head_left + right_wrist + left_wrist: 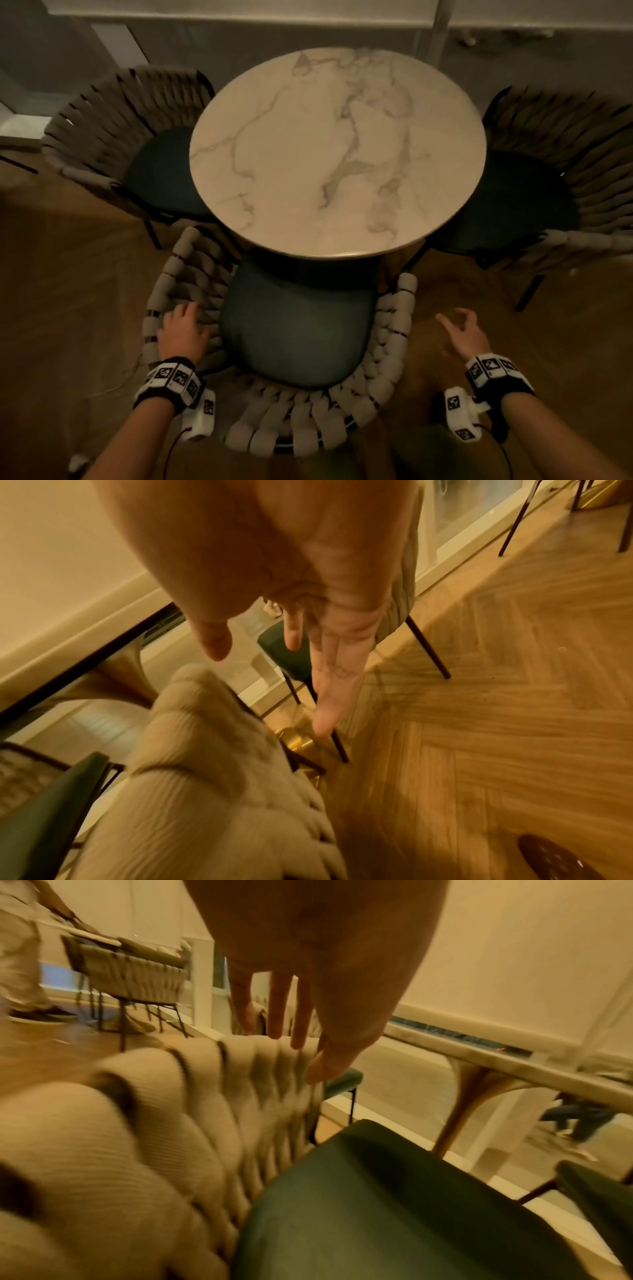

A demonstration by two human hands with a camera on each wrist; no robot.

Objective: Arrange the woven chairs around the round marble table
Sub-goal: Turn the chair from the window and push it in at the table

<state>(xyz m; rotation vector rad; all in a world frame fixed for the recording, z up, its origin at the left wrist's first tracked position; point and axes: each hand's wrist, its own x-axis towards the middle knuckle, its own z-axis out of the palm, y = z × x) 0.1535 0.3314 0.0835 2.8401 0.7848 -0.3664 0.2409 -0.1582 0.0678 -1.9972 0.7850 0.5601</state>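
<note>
The near chair (294, 329), woven in pale cord with a dark green seat, stands at 6 o'clock of the round marble desk (337, 150), its seat front tucked just under the desk's edge. Our left hand (183, 330) lies on the chair's left arm, its grip relaxed: the fingers (279, 1010) are nearly straight and touch the cord weave without curling round it. Our right hand (462, 334) hovers beside the chair's right arm, apart from it, its grip wide and holding nothing.

We judge three risks. With only one hand touching the chair, a push from the left side alone could swing it off line, so that it faces askew to the desk. A hard shove could drive the arm ends against the desk's edge or its base (459, 1096), which the wrist view shows close ahead of the seat. Flat fingers on soft cord may also slip.

Counted around this desk: three woven chairs, namely the near one, the left chair (113, 137) at about 9 o'clock and the right chair (561, 164) at about 3 o'clock. One marble desk. Two hands. The 12 o'clock side shows no chair. One further chair (133, 974) stands well apart in the left wrist view, on the wooden floor (68, 274).
</note>
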